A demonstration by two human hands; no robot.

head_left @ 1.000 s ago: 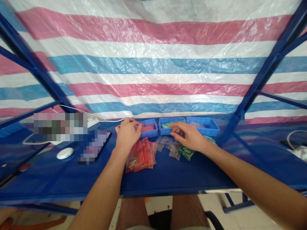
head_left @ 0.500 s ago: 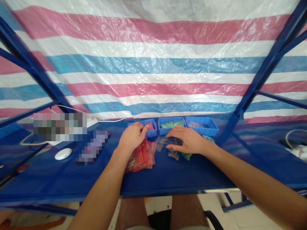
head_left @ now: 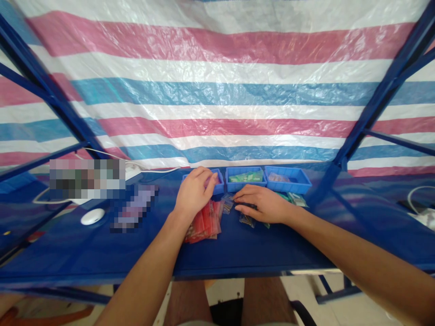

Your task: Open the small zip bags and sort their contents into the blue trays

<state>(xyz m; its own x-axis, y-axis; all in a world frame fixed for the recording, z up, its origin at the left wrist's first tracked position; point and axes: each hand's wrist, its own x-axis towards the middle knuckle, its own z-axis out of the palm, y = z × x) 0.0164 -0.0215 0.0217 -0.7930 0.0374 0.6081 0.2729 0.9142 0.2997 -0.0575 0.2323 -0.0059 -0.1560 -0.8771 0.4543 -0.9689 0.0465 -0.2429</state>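
My left hand [head_left: 194, 192] is over the left blue bin [head_left: 221, 186], fingers curled into it and thumb apart. A pinkish-red small bag shows between thumb and fingers; the fingertips are partly hidden. Below that wrist lies a fanned pile of red plastic bags [head_left: 205, 222]. My right hand [head_left: 263, 203] rests over small clear bags of metal pieces [head_left: 247, 220], its fingers stretched leftward and thumb spread away. Another clear bag [head_left: 227, 206] lies left of its fingertips. Green-printed bags [head_left: 296, 199] stick out behind the right wrist.
The middle blue bin [head_left: 246, 184] contains green bags, and the right blue bin [head_left: 301, 183] holds pale bags. At left lie a white oval object [head_left: 93, 217], a blurred-out phone-like item [head_left: 136, 208] and white cables [head_left: 159, 171]. Blue frame posts [head_left: 370, 108] flank the table.
The view has shifted slightly. My left hand's fingers have curled closer around the pinkish-red bag at the left bin. My right hand has moved slightly down over the clear bags.
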